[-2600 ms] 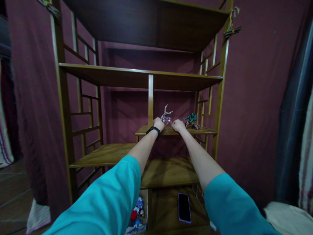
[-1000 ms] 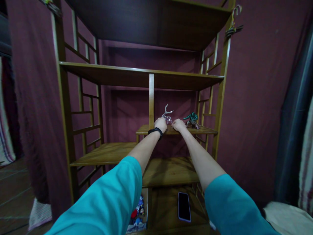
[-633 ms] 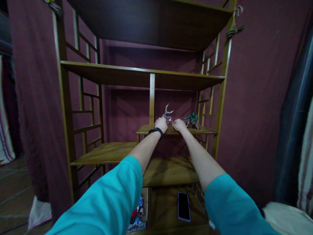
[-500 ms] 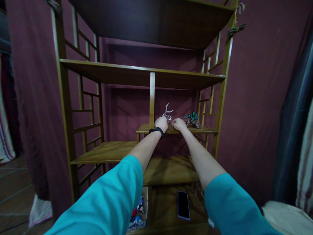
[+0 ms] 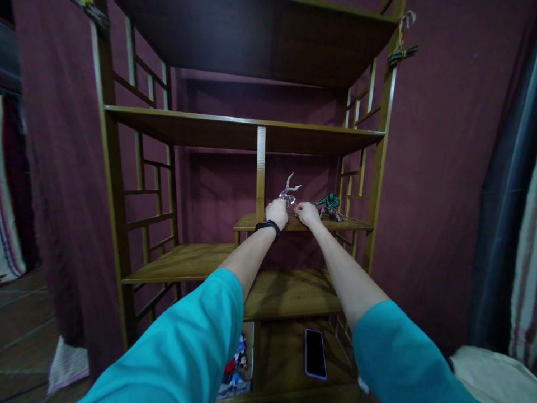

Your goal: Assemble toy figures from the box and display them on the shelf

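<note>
A clear, glassy figurine with branching antler-like prongs (image 5: 288, 196) rises above the small raised shelf (image 5: 247, 221). Closed around its lower left part is my left hand (image 5: 277, 212), with a black band on the wrist. My right hand (image 5: 307, 214) is at the figurine's right, its fingers curled and pinched together. What those fingers grip, if anything, is too small to make out. Just right of that hand, a dark green figurine (image 5: 331, 206) stands on the same shelf. The figurine's base is hidden behind my hands.
A wooden shelf unit (image 5: 109, 224) fills the view, with an upright divider (image 5: 260, 168) left of my hands and a board (image 5: 243, 120) above them. Lower down lie a phone (image 5: 315, 354) and a box of small toy figures (image 5: 240, 358). A dark red curtain (image 5: 62, 196) hangs at left.
The clear figurine has shifted slightly up and to the right, its prongs tilting a little rightward. Both hands stay almost where they were.
</note>
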Demonstrator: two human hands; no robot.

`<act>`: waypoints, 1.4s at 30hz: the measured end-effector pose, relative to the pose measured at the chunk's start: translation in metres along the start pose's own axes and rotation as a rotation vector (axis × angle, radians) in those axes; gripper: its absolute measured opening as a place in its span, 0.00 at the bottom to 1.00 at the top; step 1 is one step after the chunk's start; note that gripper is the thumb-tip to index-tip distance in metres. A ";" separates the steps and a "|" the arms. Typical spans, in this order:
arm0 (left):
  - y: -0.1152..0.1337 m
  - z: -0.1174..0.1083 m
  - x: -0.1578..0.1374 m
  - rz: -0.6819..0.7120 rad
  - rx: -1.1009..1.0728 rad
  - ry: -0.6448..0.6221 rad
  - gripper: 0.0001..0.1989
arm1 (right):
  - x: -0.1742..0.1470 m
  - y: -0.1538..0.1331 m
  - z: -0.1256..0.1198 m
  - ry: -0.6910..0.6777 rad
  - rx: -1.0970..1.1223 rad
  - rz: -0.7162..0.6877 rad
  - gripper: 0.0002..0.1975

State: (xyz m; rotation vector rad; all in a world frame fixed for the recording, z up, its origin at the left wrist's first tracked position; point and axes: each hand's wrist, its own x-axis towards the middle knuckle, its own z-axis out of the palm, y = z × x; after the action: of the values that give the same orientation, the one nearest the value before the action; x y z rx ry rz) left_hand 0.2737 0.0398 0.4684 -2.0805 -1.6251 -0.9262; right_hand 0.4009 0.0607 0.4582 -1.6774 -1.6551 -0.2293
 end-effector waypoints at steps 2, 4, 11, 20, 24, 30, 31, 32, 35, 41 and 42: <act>0.003 -0.004 -0.002 -0.006 0.023 0.012 0.13 | 0.000 0.000 0.000 0.004 0.011 -0.007 0.09; 0.005 -0.007 -0.004 -0.005 0.044 0.010 0.14 | 0.000 0.000 0.000 -0.001 0.016 -0.005 0.08; 0.006 -0.008 -0.007 0.015 0.076 -0.006 0.14 | -0.001 -0.001 0.001 -0.018 0.010 0.011 0.09; 0.002 -0.004 -0.003 -0.002 0.058 -0.049 0.14 | 0.001 0.000 0.003 -0.044 0.009 0.024 0.09; 0.001 -0.004 -0.002 0.004 0.032 -0.061 0.14 | 0.002 0.000 0.003 -0.046 -0.006 0.035 0.10; -0.001 -0.004 -0.001 0.005 0.018 -0.075 0.14 | -0.002 -0.003 -0.001 -0.059 -0.041 0.043 0.11; -0.001 -0.004 0.000 0.003 0.016 -0.083 0.14 | -0.003 -0.003 -0.001 -0.064 -0.043 0.046 0.11; -0.001 -0.004 0.000 -0.002 0.014 -0.089 0.13 | -0.004 -0.004 -0.002 -0.070 -0.045 0.049 0.11; 0.000 -0.004 -0.001 -0.010 0.012 -0.093 0.14 | -0.005 -0.004 -0.004 -0.089 -0.052 0.052 0.11; -0.001 -0.001 0.000 -0.007 0.014 -0.079 0.15 | -0.005 -0.006 -0.005 -0.102 -0.072 0.075 0.12; -0.002 0.000 0.000 -0.003 0.011 -0.082 0.15 | -0.005 -0.007 -0.005 -0.103 -0.076 0.076 0.12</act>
State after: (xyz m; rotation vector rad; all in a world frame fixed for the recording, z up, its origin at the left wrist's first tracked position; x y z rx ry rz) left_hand 0.2720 0.0401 0.4684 -2.1347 -1.6701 -0.8412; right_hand 0.3957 0.0531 0.4610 -1.8323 -1.6721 -0.1734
